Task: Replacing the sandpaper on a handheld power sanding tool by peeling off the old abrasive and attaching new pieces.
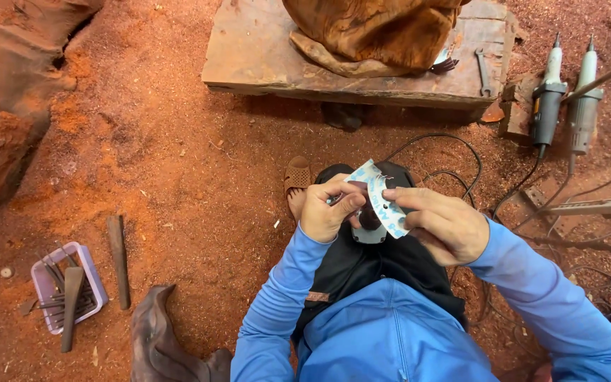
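Both hands close on a white sheet with pale blue marks [378, 197], probably sandpaper seen from the back: the left hand [328, 210] is curled tight, thumb and fingers pinching the sheet's near edge, and it seems to hold a small metal piece as well, though that is too small to make out; the right hand [441, 223] lies flatter, its fingers [406, 199] pressed along the sheet's far side. The sheet is bent between them, held above the person's lap in dark trousers, just over a small grey power tool [369, 232] that rests on the knees. In the head view the person wears a blue long-sleeved top and sits on ground covered in reddish sawdust. Ahead stands a low wooden slab [263, 60] bearing a carved brown wood piece [380, 32] and a spanner [482, 71]. To the right lie two rotary grinders [563, 99] with black cables. To the left sits a lilac tray [44, 286] of chisels, with a loose wooden handle [117, 260] beside it.
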